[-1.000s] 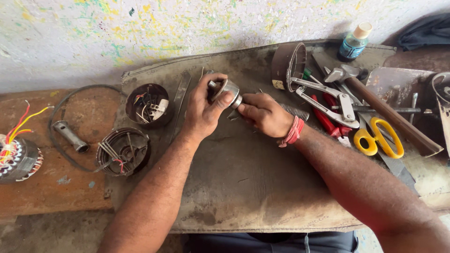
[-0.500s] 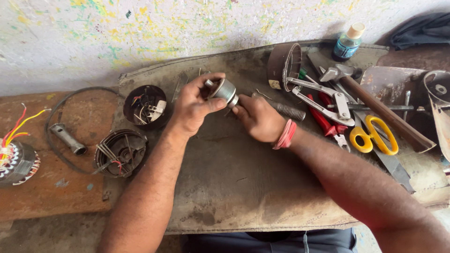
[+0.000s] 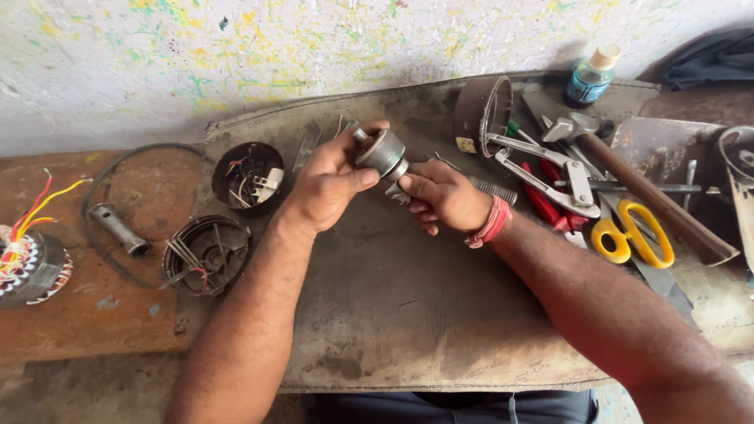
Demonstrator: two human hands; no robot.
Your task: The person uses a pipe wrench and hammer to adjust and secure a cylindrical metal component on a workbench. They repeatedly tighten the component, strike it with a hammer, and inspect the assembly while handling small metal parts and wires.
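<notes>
My left hand (image 3: 328, 184) grips the metal cylinder (image 3: 382, 151) above the tabletop (image 3: 408, 306) while my right hand (image 3: 440, 196) pinches its lower end to steady it.

I am holding a dull grey metal cylinder (image 3: 382, 151) over a grimy grey-brown mat (image 3: 408, 314). A red thread band (image 3: 491, 224) is circling my right wrist. Yellow-handled scissors (image 3: 628, 235) are lying beside red-handled pliers (image 3: 543, 200). The wall (image 3: 236, 55) is showing yellow and green speckles on white. Red and yellow wires (image 3: 35, 208) are trailing off a winding.
</notes>
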